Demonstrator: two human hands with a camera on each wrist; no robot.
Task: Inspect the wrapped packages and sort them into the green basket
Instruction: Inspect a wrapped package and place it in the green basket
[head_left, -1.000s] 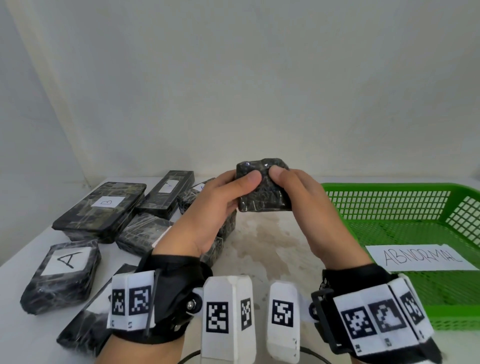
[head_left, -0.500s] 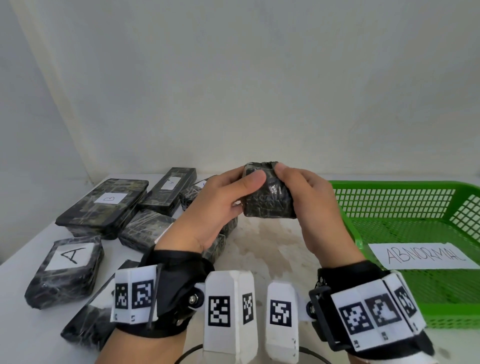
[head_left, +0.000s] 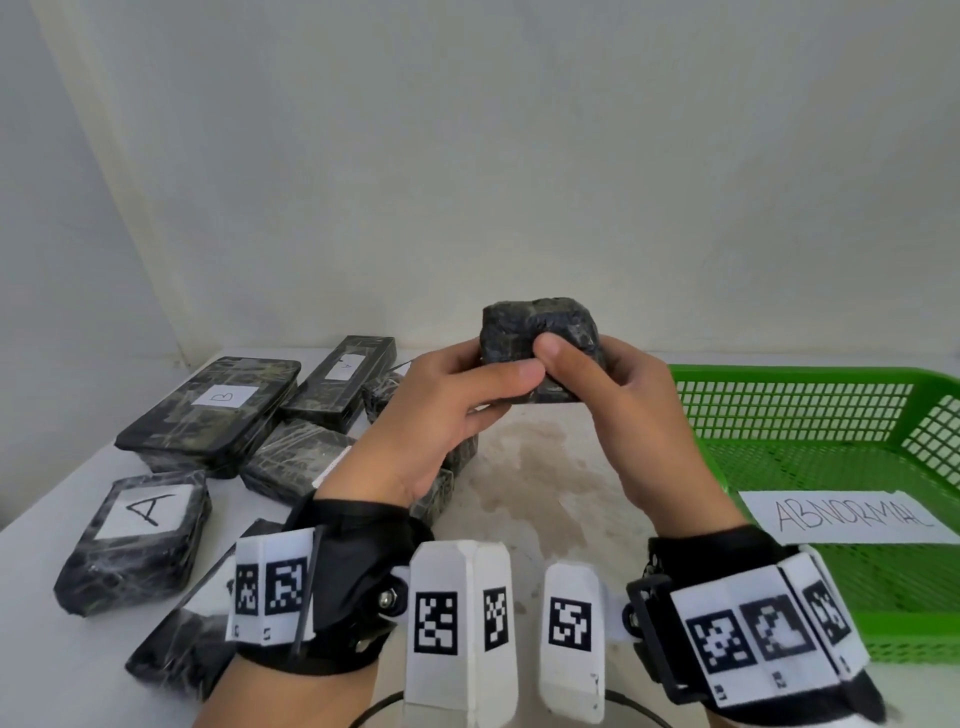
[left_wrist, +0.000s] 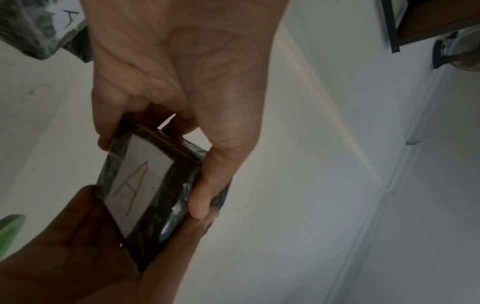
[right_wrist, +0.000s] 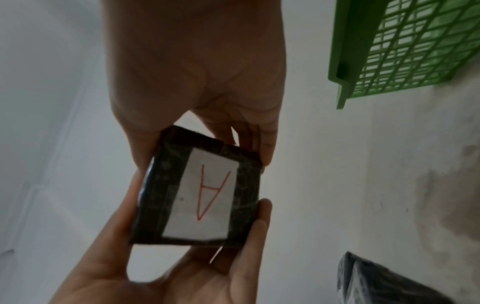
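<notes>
Both hands are up at centre frame, sharing one small dark package (head_left: 540, 345) held above the surface (head_left: 524, 499). The left hand (head_left: 441, 415) curls its fingers (right_wrist: 249, 230) round one side, thumb laid across the near face; the right hand (head_left: 618, 415) pinches the other side, thumb on the front. In the wrist views a white label (right_wrist: 207, 195) with a red A faces away from the person. The green basket (head_left: 810, 415) sits at the right of the frame, a paper reading ABNORMAL (head_left: 852, 517) lying inside it. At the left, a pile of wrapped packages (head_left: 208, 410) lies on the surface, some with labels marked A or B.
</notes>
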